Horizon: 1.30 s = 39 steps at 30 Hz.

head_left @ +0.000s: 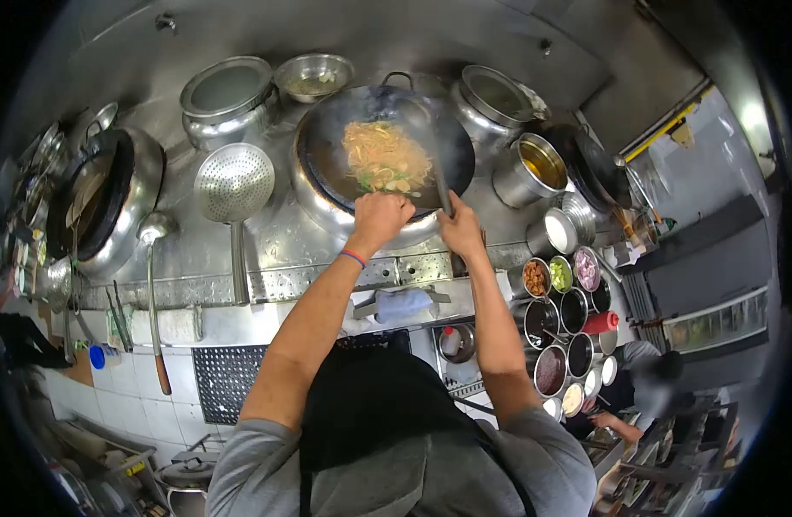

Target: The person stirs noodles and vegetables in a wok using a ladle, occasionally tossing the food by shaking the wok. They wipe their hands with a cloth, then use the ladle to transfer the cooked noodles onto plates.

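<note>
My left hand [383,216] – fingers curled shut, contents unclear – at noodle-filled wok's [323,146] near rim, my right hand [462,231] gripping a utensil handle [448,203]

Site: commercial kitchen, restaurant type. Evidence: stainless steel worktop [280,250] with a large wok [318,164] of noodles [383,155], lidded metal pots [228,99], a long-handled perforated strainer [235,183], clustered ingredient containers [550,370], tiled floor [146,396]; co-worker [642,379] at right.
</note>
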Tool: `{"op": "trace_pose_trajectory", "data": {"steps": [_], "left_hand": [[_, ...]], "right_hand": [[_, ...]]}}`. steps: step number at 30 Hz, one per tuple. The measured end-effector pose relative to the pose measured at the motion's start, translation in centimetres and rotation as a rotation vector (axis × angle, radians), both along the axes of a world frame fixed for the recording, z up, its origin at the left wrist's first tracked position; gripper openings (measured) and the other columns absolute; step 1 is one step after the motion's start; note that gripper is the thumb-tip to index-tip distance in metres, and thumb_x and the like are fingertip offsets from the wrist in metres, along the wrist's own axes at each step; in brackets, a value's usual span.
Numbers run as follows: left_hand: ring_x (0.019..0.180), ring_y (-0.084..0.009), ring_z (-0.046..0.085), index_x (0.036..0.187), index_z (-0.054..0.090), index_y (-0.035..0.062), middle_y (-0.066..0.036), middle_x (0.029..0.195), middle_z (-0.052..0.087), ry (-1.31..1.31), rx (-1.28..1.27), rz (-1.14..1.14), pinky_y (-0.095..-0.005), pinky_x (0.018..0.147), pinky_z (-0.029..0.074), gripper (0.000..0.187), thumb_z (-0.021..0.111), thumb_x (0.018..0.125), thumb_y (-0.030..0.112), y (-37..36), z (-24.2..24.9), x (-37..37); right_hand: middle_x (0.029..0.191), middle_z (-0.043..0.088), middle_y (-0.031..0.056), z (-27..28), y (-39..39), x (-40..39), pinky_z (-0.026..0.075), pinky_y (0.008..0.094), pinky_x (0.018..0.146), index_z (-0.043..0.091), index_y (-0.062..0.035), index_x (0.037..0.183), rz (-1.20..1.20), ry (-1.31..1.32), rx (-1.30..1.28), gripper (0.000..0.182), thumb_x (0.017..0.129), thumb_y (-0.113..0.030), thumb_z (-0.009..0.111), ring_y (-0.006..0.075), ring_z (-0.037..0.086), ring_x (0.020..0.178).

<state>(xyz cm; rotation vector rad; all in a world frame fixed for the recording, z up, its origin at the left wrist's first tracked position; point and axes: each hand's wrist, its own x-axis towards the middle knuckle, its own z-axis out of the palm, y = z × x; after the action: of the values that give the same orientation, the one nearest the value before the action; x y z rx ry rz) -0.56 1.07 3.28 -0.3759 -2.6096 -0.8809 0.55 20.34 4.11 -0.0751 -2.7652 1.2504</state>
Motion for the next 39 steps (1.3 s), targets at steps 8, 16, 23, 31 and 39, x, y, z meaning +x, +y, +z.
{"op": "trace_pose_trajectory", "data": {"steps": [8, 16, 23, 31, 39], "left_hand": [[0.065, -0.0385, 0.065, 0.068, 0.070, 0.0097, -0.017, 0.066, 0.065, -0.053, -0.032, 0.009, -0.0489, 0.064, 0.052, 0.034, 0.058, 0.087, 0.035, -0.2, 0.3, 0.2], [0.065, -0.0391, 0.065, 0.067, 0.070, 0.0097, -0.017, 0.066, 0.065, -0.107, -0.035, 0.045, -0.0489, 0.064, 0.053, 0.034, 0.057, 0.086, 0.035, 0.5, 0.8, 0.5], [0.064, -0.0399, 0.065, 0.067, 0.070, 0.0094, -0.019, 0.065, 0.065, -0.076, -0.052, 0.031, -0.0502, 0.063, 0.052, 0.033, 0.058, 0.086, 0.034, 1.3, -0.2, 0.6], [0.065, -0.0408, 0.065, 0.067, 0.070, 0.0093, -0.020, 0.066, 0.064, -0.055, -0.021, 0.078, -0.0513, 0.063, 0.051, 0.032, 0.059, 0.085, 0.034, 1.8, -0.5, -0.1], [0.063, -0.0408, 0.064, 0.066, 0.069, 0.0067, -0.020, 0.065, 0.064, -0.024, -0.027, 0.078, -0.0504, 0.063, 0.051, 0.035, 0.059, 0.085, 0.034, 1.6, -0.7, -0.3]], "right_hand": [[0.109, 0.067, 0.0199, 3.9, 5.1, -1.2, 0.051, 0.0458, 0.086, 0.051, -0.0222, 0.139, 0.377, 0.065, 0.493, 0.057, 0.084, -0.013, 0.062, 0.0387, 0.064, 0.100], [0.107, 0.066, 0.0177, 0.9, 9.6, 6.5, 0.052, 0.0495, 0.081, 0.051, -0.0271, 0.139, 0.056, 0.070, 0.558, 0.057, 0.086, -0.011, 0.064, 0.0382, 0.064, 0.096], [0.112, 0.064, 0.0255, -0.5, 6.9, 9.6, 0.048, 0.0468, 0.088, 0.053, -0.0160, 0.136, -0.057, 0.074, 0.164, 0.053, 0.085, -0.006, 0.064, 0.0440, 0.060, 0.105], [0.124, 0.060, 0.0249, -1.6, 7.7, 13.2, 0.048, 0.0369, 0.094, 0.050, -0.0101, 0.139, -0.015, 0.175, -0.054, 0.055, 0.087, -0.004, 0.065, 0.0353, 0.061, 0.114], [0.136, 0.055, 0.0186, -3.6, 3.8, 12.5, 0.038, 0.0300, 0.104, 0.044, -0.0015, 0.142, -0.063, -0.276, -0.259, 0.054, 0.092, -0.010, 0.063, 0.0218, 0.052, 0.125]]}}
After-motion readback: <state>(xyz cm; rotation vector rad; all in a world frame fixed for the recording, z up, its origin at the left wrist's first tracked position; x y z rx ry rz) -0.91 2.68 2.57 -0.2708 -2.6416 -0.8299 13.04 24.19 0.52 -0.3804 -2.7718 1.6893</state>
